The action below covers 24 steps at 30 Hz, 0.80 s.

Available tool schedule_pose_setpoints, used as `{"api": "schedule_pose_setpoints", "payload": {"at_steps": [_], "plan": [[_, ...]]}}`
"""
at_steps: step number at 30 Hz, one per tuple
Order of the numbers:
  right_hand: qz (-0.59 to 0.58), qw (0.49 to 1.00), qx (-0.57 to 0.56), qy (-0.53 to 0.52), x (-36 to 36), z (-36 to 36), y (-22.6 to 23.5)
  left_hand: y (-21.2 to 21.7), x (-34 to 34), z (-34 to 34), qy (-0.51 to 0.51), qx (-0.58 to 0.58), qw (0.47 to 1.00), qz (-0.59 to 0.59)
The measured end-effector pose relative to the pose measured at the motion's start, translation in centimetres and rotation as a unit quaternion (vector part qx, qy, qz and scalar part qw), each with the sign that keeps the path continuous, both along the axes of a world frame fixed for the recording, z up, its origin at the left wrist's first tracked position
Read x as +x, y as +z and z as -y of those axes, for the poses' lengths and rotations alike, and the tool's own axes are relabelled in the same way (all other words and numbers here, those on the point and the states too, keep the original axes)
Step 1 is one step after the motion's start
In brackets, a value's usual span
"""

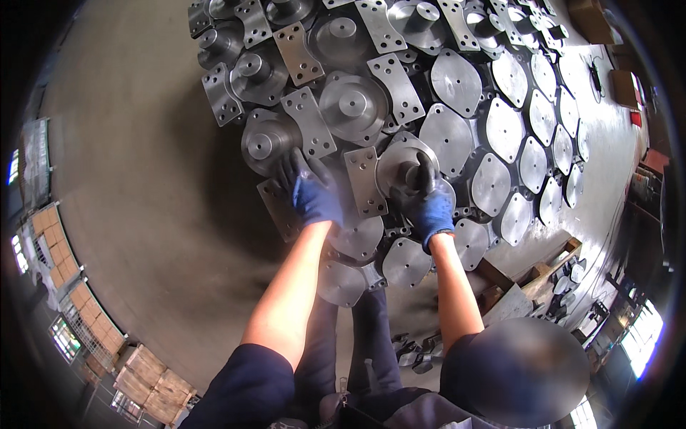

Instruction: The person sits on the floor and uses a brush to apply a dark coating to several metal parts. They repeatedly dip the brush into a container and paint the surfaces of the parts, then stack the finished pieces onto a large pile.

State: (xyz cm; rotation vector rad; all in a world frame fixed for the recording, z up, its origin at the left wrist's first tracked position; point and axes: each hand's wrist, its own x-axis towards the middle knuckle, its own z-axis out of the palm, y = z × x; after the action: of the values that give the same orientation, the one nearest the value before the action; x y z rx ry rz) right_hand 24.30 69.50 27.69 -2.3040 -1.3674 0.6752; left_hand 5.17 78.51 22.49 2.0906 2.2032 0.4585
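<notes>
Blue work gloves with dark fingers cover both my hands. My left hand point(312, 191) has its fingers stretched out, resting at the lower edge of a round metal flange point(251, 156) with a raised hub. Below that hand, a drilled metal plate point(275, 211) with curved sides shows in part. My right hand point(429, 204) grips another hubbed flange point(394, 159), its thumb and fingers around the central hub. A second drilled plate point(363, 179) lies just left of this flange. My palms hide parts of the pieces beneath.
Ahead, rows of similar hubbed flanges point(352, 104) and drilled plates cover the stack. Flat oval discs point(504, 130) continue to the right. Wooden crates point(532, 286) with metal pieces stand at lower right. A pallet of boxes point(96, 322) is far left. Another person's dark-capped head point(493, 372) appears at lower right.
</notes>
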Motion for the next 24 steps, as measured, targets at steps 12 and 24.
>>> {"api": "schedule_pose_setpoints", "payload": {"at_steps": [12, 24], "plan": [[0.023, 0.998, -0.004, -0.053, -0.9, -1.9, -4.0, -2.5, -1.1, 0.0, 0.000, -0.023, 0.998, 0.050], [0.003, 0.997, -0.006, -0.075, 0.1, -4.0, -4.3, -1.9, -0.4, -0.1, -0.026, 0.014, 0.997, 0.076]]}}
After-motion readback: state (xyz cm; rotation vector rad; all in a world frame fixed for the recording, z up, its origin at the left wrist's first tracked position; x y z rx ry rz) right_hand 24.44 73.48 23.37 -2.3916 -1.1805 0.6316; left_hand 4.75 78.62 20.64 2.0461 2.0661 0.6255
